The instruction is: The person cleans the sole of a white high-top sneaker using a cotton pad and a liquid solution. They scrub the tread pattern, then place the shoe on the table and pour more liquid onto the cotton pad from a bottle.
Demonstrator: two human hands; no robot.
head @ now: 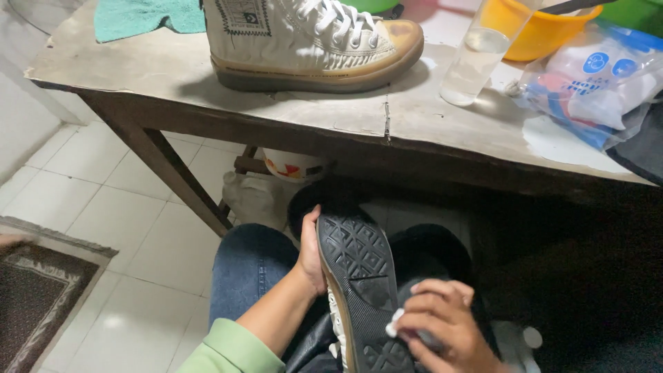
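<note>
Item in hand: one high-top sneaker (359, 290), held over my lap below the worktop's near edge, turned sole-up. I see a dark rubber sole with a diamond tread, a tan edge band along its left side, and a strip of white canvas with lacing showing beneath. The heel end points toward the worktop; the toe end runs out of the bottom of the view.

Left hand (312, 252): I have it cupped against the sneaker's left side near the heel, thumb lying along the sole's rim, fingers wrapped behind and out of sight. It is closed on the shoe.

Right hand (442, 324): fingers curled tight round a small white object (395, 323), its tip pressed to the sole near the toe end. I cannot tell what the object is.

On the worktop (173, 72), a worn grey surface with a crack at its near edge:
- second sneaker (311, 41), white high-top with tan sole band, upright, near the far edge at centre;
- clear glass (480, 55) holding clear liquid, right of that sneaker;
- yellow bowl (539, 31), behind the glass;
- plastic bag (594, 83) with blue and white contents, at the right edge;
- teal cloth (145, 17), at the far left corner.
</note>
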